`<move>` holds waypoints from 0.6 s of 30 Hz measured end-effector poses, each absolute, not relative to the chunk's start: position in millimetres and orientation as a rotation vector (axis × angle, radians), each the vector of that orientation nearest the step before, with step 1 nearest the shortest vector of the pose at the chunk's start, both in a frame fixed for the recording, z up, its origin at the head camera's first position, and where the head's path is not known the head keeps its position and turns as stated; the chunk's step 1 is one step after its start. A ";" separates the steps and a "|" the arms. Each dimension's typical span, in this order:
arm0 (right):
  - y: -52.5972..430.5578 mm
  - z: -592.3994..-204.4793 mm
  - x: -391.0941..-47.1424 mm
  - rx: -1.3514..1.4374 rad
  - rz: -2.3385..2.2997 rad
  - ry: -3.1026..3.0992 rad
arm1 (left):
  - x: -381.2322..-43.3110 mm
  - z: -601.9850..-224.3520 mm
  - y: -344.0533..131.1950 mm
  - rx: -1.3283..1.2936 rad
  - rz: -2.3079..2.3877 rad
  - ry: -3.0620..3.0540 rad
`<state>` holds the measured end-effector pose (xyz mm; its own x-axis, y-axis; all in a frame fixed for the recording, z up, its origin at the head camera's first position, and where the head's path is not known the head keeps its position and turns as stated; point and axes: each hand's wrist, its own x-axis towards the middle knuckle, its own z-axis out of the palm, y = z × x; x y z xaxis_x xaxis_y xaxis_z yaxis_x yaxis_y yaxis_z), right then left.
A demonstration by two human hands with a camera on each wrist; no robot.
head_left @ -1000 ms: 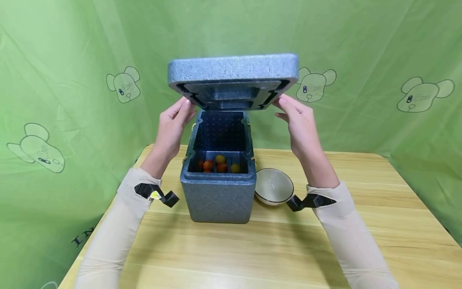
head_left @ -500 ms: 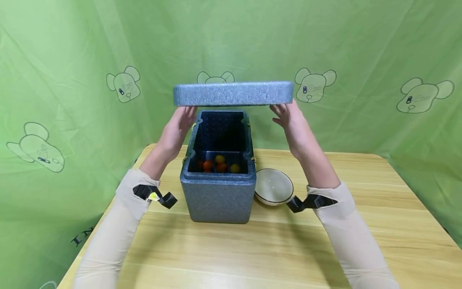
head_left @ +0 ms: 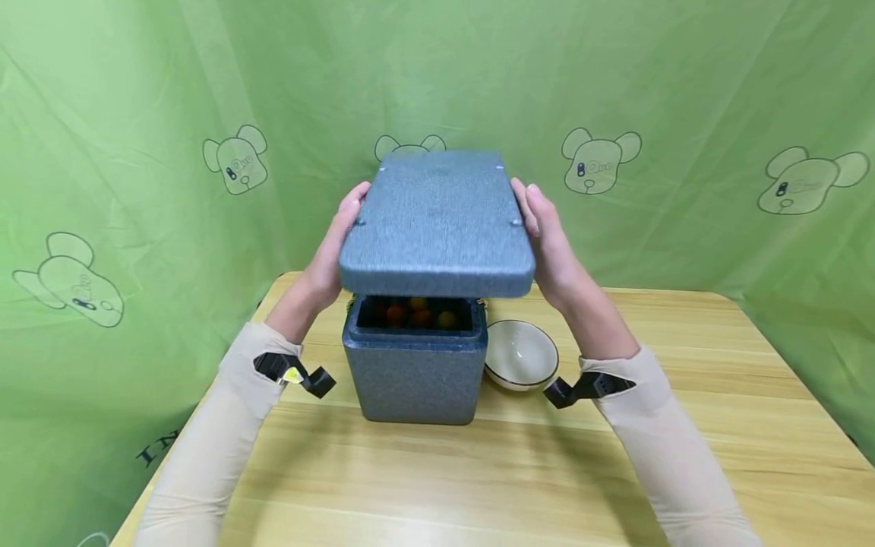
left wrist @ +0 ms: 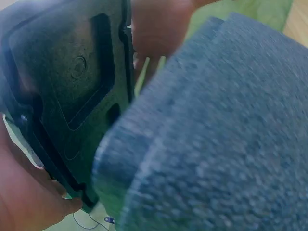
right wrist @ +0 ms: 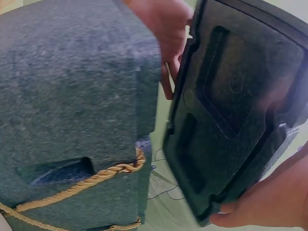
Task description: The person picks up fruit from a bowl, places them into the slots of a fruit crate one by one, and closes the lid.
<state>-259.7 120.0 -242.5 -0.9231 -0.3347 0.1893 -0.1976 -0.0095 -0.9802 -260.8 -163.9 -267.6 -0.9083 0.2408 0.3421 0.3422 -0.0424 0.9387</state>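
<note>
A grey-blue foam lid [head_left: 437, 220] is held above the matching foam cooler box [head_left: 417, 380], its near edge tilted down. My left hand [head_left: 333, 247] grips the lid's left side, and my right hand [head_left: 552, 243] grips the right side. Both wrist views show the lid's recessed underside [left wrist: 82, 86] apart from the box. Several red and yellow round things [head_left: 421, 317], like small tomatoes, lie in the near part of the box; the lid hides the box's far part.
A white bowl [head_left: 521, 354] with a dark rim stands close to the box's right side. Yellow rope [right wrist: 96, 180] runs along the box's side. Green printed cloth [head_left: 683, 76] hangs behind the wooden table [head_left: 718, 395].
The lid has come down and levelled: its underside showed at first, then its front edge, now its top. Both hands have turned with it. Box and bowl have stayed put.
</note>
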 end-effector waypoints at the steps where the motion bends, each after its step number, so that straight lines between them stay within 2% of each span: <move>1: 118.8 -244.1 -259.9 -0.589 -2.077 2.155 | -261.0 -268.7 -163.3 -0.650 -2.100 -2.140; 8: 112.0 -253.6 -262.7 -0.667 -2.091 2.232 | -262.3 -275.0 -162.2 -0.734 -1.959 -2.185; 18: 110.8 -267.6 -262.5 -0.864 -1.931 2.455 | -260.7 -286.5 -178.2 -0.796 -1.492 -2.307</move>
